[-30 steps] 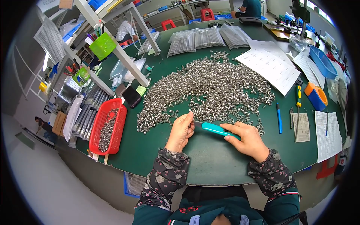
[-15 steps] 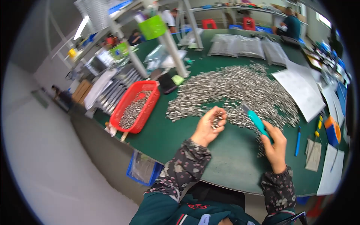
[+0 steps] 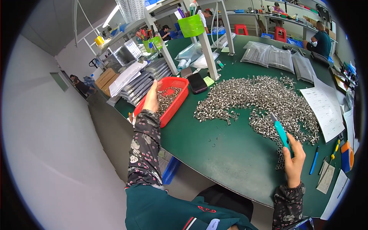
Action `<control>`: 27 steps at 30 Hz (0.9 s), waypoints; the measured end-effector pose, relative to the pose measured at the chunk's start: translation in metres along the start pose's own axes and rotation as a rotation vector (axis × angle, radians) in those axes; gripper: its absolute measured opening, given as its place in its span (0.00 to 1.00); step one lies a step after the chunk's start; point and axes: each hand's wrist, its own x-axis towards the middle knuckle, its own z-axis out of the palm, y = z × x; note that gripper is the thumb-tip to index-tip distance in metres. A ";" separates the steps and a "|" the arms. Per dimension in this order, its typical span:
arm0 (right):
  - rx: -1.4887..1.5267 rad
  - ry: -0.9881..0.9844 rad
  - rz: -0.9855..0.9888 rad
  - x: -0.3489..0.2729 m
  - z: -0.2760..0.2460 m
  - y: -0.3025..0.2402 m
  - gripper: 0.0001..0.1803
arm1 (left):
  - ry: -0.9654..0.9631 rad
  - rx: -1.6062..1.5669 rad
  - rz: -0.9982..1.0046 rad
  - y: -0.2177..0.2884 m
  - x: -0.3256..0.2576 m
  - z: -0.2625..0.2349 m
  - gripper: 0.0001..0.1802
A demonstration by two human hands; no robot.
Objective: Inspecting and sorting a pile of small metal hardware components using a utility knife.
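Observation:
At the left side of the green table, my left hand (image 3: 152, 99) is over the near-left rim of a red plastic basket (image 3: 174, 111). Its fingers stretch out and the palm turns in toward small metal rings (image 3: 168, 100) lying in the basket. Part of the palm is hidden. In my right hand (image 3: 294, 161) is a teal utility knife (image 3: 282, 134), its blade pointing away from me over the edge of a wide, curved heap of small metal ring-like parts (image 3: 245, 94). A few loose rings (image 3: 214, 142) lie apart on the table in front of the heap.
Beyond the basket are a black phone (image 3: 197, 83) and a shelf post (image 3: 209, 57) with a green pen holder (image 3: 191, 26). Packed plastic bags (image 3: 281, 59) lie at the back. Rightward are printed sheets (image 3: 324, 111), a blue pen (image 3: 314, 160) and an orange-and-blue tape roll (image 3: 347, 157). Other people sit farther off.
My left hand has moved left from in front of the heap, where it held a cluster of small metal parts, to the red basket. The right hand still grips the knife. The view has shifted.

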 end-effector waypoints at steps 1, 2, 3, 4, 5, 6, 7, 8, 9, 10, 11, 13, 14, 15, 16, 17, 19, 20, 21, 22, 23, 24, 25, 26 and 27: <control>-0.004 0.005 0.009 -0.001 -0.001 0.001 0.19 | -0.065 0.046 -0.015 -0.001 0.001 -0.007 0.31; -0.007 0.011 0.019 -0.001 -0.003 0.002 0.20 | -0.074 -0.002 -0.072 -0.009 0.009 -0.015 0.29; -0.014 0.012 0.027 -0.002 -0.004 0.002 0.20 | -0.053 0.071 -0.057 -0.005 0.006 -0.011 0.26; -0.019 0.011 0.045 -0.002 -0.006 0.003 0.20 | -0.033 0.145 -0.041 0.000 0.001 -0.007 0.23; -0.024 0.012 0.065 -0.001 -0.009 0.003 0.19 | -0.045 0.144 -0.046 0.002 -0.002 -0.001 0.23; -0.032 0.016 0.082 -0.002 -0.010 0.000 0.19 | -0.018 0.247 0.081 0.005 -0.007 0.003 0.19; 0.012 0.030 0.061 0.001 -0.005 0.002 0.19 | 0.011 0.349 0.206 0.011 -0.017 0.011 0.17; 0.055 0.046 0.040 0.002 0.000 0.004 0.19 | 0.098 0.281 0.236 0.014 -0.031 0.025 0.15; 0.058 0.051 0.083 0.003 -0.004 0.005 0.18 | -0.009 0.302 0.197 0.019 -0.043 0.044 0.16; 0.084 0.097 0.078 0.004 -0.001 0.009 0.18 | -0.107 0.334 0.163 0.020 -0.054 0.057 0.17; 0.101 0.100 0.130 0.004 -0.002 0.013 0.18 | -0.214 0.403 0.161 0.015 -0.064 0.073 0.17; 0.124 0.113 0.183 0.004 -0.006 0.014 0.18 | -0.377 0.526 0.313 0.005 -0.092 0.100 0.09; 0.178 0.116 0.268 0.004 -0.009 0.017 0.18 | -0.530 0.455 0.161 0.015 -0.116 0.122 0.08; 0.249 0.116 0.339 0.005 -0.010 0.016 0.18 | -0.667 0.469 0.221 0.019 -0.132 0.131 0.14; 0.253 0.120 0.334 0.004 -0.010 0.017 0.18 | -0.787 0.462 0.408 0.018 -0.146 0.141 0.21; 0.281 0.139 0.343 0.003 -0.009 0.019 0.18 | -0.859 0.511 0.481 0.016 -0.153 0.146 0.19; 0.307 0.159 0.346 0.002 -0.010 0.022 0.18 | -0.982 0.695 0.458 0.014 -0.156 0.151 0.12; 0.295 0.152 0.350 0.001 -0.011 0.022 0.18 | -1.016 0.746 0.394 0.016 -0.157 0.153 0.10; 0.291 0.141 0.353 0.000 -0.010 0.022 0.18 | -0.957 0.681 0.415 0.019 -0.156 0.152 0.12; 0.299 0.138 0.346 0.000 -0.007 0.022 0.18 | -0.947 0.687 0.416 0.019 -0.151 0.149 0.12; 0.290 0.140 0.336 0.000 -0.005 0.023 0.18 | -0.846 0.696 0.516 0.020 -0.142 0.146 0.14; 0.268 0.152 0.326 -0.001 -0.009 0.022 0.18 | -0.750 0.690 0.622 0.022 -0.132 0.144 0.16; 0.269 0.139 0.339 -0.002 -0.009 0.023 0.18 | -0.685 0.762 0.709 0.018 -0.115 0.136 0.17; 0.270 0.138 0.331 -0.002 -0.009 0.022 0.18 | -0.604 0.796 0.689 0.015 -0.098 0.129 0.17; 0.263 0.129 0.342 -0.002 -0.008 0.022 0.18 | -0.507 0.828 0.682 0.009 -0.078 0.122 0.16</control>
